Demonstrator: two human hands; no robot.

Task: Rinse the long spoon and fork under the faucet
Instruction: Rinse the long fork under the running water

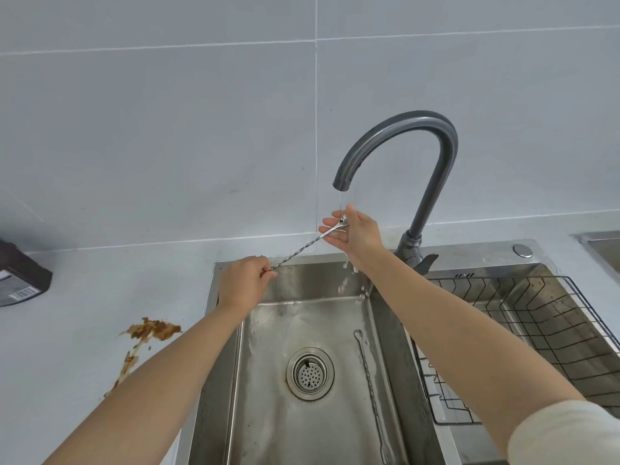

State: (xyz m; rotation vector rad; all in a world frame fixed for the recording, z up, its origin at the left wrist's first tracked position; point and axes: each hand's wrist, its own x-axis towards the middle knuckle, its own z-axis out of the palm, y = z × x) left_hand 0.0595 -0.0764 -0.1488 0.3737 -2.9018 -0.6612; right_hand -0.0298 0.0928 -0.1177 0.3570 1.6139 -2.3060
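Note:
A long twisted-handle spoon (pixel 302 248) slants up from my left hand (pixel 243 285), which pinches its lower end, to my right hand (pixel 355 233). The spoon's bowl lies under a thin stream of water from the grey faucet (pixel 432 169). My right hand's fingers are mostly straight around the bowl, thumb on top of it. A second long twisted utensil (pixel 370 391), with fork tines at its near end, lies on the floor of the steel sink (pixel 268 431), right of the drain (pixel 310 372).
A black wire rack (pixel 536 330) sits in the right sink compartment. A brown spill (pixel 152 330) stains the grey counter left of the sink. A dark box (pixel 20 276) stands at the far left. A tiled wall is behind.

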